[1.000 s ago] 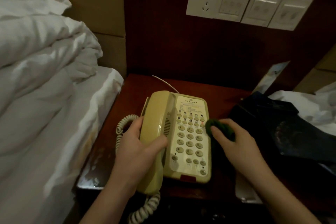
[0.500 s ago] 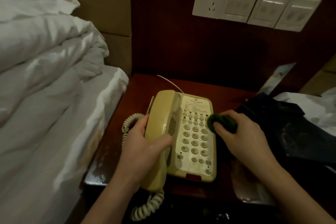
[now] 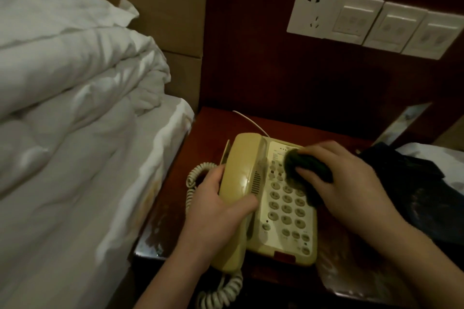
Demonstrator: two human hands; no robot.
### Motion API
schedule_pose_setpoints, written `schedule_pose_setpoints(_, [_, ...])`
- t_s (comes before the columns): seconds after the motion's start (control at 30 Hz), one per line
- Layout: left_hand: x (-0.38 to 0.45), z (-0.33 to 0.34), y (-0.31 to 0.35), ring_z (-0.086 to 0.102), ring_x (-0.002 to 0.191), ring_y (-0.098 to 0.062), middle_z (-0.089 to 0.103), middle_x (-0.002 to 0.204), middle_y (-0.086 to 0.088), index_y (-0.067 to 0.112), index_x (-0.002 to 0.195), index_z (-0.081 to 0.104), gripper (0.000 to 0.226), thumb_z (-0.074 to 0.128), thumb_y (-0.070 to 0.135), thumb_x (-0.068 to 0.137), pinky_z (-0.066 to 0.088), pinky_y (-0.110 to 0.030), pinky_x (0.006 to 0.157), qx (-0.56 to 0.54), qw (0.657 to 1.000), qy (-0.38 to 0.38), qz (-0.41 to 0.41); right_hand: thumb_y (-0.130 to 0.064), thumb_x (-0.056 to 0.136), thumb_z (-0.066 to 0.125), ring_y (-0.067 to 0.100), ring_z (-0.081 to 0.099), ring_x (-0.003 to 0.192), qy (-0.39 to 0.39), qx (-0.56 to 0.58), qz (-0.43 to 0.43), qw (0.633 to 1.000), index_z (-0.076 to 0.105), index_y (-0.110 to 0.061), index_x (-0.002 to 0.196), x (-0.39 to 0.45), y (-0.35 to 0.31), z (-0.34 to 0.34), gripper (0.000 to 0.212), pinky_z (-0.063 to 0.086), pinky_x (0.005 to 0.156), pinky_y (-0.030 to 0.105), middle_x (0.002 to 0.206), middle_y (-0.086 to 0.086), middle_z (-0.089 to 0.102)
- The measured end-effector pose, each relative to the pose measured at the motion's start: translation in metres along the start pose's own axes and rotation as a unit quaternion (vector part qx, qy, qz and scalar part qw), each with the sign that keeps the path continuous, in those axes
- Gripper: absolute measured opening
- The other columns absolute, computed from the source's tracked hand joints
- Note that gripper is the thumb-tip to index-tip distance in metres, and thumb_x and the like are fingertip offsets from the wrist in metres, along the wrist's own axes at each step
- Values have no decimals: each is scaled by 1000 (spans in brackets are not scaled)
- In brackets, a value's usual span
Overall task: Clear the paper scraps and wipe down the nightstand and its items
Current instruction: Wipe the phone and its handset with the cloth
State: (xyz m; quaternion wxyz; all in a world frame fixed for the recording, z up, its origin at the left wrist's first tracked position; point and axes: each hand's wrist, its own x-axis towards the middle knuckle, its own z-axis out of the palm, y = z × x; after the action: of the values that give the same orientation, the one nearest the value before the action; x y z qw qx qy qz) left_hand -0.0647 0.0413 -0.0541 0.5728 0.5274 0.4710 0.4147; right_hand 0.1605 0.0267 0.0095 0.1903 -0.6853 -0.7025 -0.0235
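Wiping now over the keypad top at frame centre, the right hand, fingers pinching the cloth, has moved up the phone, left hand still gripping the handset on the bench.

Glossy plastic phone, polished wood nightstand, cloth rag

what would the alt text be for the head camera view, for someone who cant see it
A person's right hand presses a dark green cloth onto the keypad of a beige corded phone while the left hand grips its handset. The phone sits on a dark wooden nightstand beside a bed with a white duvet.
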Motion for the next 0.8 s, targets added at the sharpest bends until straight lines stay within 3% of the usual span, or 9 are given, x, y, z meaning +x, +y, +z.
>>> schedule_pose_setpoints(0.1, [1,0,0,75,80,-13,77,93,5,31,116,68,50,80,28,67,61,-32,65,12,1000,5,1,-41,97,60,8,51,119,-53,-43,-54,996,57,-39,135,31,-12,14,38,49,100,34,132,-16,52])
schedule_pose_setpoints(0.23, [1,-2,1,75,77,-8,77,91,10,30,114,68,41,80,9,82,56,-20,60,13,1000,2,2,-42,98,59,7,50,119,-109,-99,-94,985,54,-42,137,44,-5,12,40,47,98,27,132,-15,52])
schedule_pose_setpoints(0.4, [1,-1,1,77,83,-9,79,96,9,31,116,67,50,78,26,67,59,-24,65,1,1000,-7,1,-42,96,63,10,54,117,-171,-160,-92,968,58,-41,135,43,26,-16,40,50,100,33,133,-14,53])
schedule_pose_setpoints(0.8, [1,-1,2,74,76,-8,76,90,10,34,113,67,51,74,30,63,57,-24,62,6,1000,-4,5,-41,99,56,6,46,121,-157,-119,-185,963,51,-42,142,51,0,2,42,44,103,28,137,-16,46])
